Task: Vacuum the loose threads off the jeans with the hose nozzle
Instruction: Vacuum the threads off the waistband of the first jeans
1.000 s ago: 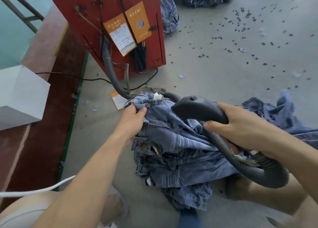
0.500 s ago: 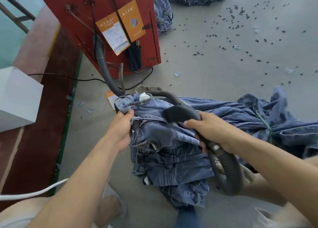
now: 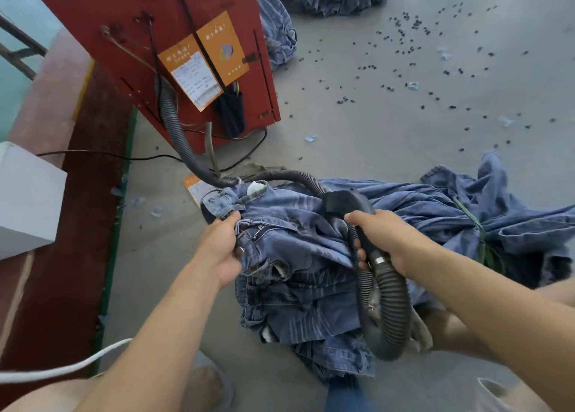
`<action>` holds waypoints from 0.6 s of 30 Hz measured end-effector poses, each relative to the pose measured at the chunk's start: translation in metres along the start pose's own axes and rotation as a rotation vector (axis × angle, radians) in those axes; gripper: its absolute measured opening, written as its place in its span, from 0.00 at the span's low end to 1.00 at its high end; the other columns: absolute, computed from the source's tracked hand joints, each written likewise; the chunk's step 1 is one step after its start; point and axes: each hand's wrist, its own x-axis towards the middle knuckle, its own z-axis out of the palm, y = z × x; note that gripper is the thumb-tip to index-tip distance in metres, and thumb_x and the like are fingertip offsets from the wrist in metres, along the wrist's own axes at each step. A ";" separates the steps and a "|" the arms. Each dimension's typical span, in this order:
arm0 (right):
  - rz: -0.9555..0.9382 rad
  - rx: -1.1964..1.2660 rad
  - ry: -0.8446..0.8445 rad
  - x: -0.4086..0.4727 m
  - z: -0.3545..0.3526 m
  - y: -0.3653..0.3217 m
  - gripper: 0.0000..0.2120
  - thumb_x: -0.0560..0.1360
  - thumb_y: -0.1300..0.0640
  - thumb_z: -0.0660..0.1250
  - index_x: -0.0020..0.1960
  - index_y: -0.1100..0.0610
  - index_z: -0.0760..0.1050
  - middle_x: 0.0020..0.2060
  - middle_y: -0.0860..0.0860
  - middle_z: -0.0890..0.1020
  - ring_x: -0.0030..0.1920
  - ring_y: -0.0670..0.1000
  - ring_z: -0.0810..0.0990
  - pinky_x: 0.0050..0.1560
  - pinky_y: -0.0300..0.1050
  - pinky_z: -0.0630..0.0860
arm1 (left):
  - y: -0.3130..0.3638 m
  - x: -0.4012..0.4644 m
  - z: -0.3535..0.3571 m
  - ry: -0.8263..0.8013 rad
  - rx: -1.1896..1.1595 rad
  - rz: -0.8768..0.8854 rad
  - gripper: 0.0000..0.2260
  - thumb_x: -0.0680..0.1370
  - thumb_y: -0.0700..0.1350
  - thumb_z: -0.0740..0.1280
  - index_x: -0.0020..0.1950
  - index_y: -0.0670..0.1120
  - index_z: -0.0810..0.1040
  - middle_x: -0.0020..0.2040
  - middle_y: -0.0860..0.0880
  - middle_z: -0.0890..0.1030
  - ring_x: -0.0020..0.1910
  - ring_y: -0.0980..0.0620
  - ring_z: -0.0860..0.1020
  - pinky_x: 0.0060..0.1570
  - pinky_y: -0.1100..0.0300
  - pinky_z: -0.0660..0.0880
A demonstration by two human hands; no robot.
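Now the right hand (image 3: 387,240) is wrapped around the grip of the hose nozzle (image 3: 343,202), and over the last second it has carried that nozzle down and away from the camera: 1 second ago the black head hung lifted above the cloth, close to the lens, while now its mouth sits low on the jeans (image 3: 298,256), at the far side of the pile near the waistband. Whether it actually touches the denim cannot be told. The left hand (image 3: 222,250) has kept its place, fingers curled into the waistband edge beside the zip, pinning the jeans on the near pile. From the right hand the ribbed hose (image 3: 389,312) loops toward the camera, then doubles back far and left to the red machine (image 3: 149,29). I judge the suction pass has just begun; the fabric nearer the person looks not yet covered.
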 end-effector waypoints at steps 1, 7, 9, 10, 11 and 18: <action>-0.004 -0.011 -0.034 -0.001 -0.008 0.002 0.11 0.80 0.52 0.70 0.52 0.59 0.73 0.29 0.56 0.76 0.23 0.53 0.73 0.27 0.46 0.76 | 0.001 0.001 0.000 -0.010 -0.012 -0.003 0.18 0.88 0.46 0.56 0.73 0.39 0.73 0.63 0.36 0.82 0.63 0.36 0.81 0.60 0.39 0.79; -0.003 -0.233 -0.140 -0.008 0.007 0.013 0.13 0.78 0.51 0.72 0.52 0.59 0.73 0.29 0.57 0.76 0.23 0.54 0.74 0.29 0.47 0.77 | 0.003 0.001 0.006 0.046 0.026 -0.030 0.18 0.87 0.46 0.59 0.72 0.36 0.74 0.65 0.40 0.80 0.62 0.40 0.79 0.65 0.47 0.76; -0.097 -0.152 -0.010 -0.001 0.005 0.003 0.09 0.81 0.55 0.68 0.51 0.61 0.74 0.29 0.58 0.74 0.23 0.54 0.72 0.28 0.47 0.75 | 0.001 0.000 0.009 0.046 0.042 -0.031 0.18 0.87 0.46 0.59 0.73 0.37 0.73 0.67 0.37 0.80 0.67 0.36 0.78 0.70 0.39 0.72; -0.150 -0.118 0.023 -0.002 -0.001 -0.004 0.09 0.81 0.55 0.68 0.51 0.61 0.74 0.29 0.58 0.74 0.23 0.54 0.72 0.28 0.47 0.74 | 0.002 -0.001 0.009 0.043 0.046 -0.024 0.18 0.87 0.45 0.59 0.73 0.37 0.73 0.65 0.35 0.81 0.66 0.34 0.79 0.69 0.35 0.72; -0.199 -0.126 0.012 -0.006 -0.007 -0.010 0.10 0.80 0.53 0.68 0.51 0.60 0.75 0.29 0.59 0.74 0.23 0.54 0.72 0.28 0.48 0.74 | 0.003 -0.001 0.009 0.040 0.049 -0.014 0.18 0.87 0.45 0.58 0.73 0.37 0.73 0.64 0.35 0.81 0.64 0.34 0.80 0.67 0.34 0.74; -0.430 -0.679 -0.148 -0.057 -0.009 -0.015 0.06 0.73 0.38 0.69 0.45 0.38 0.75 0.28 0.54 0.82 0.24 0.59 0.81 0.23 0.43 0.76 | 0.011 -0.009 0.009 -0.004 -0.004 -0.031 0.21 0.87 0.50 0.56 0.70 0.36 0.77 0.62 0.35 0.82 0.61 0.37 0.81 0.67 0.39 0.75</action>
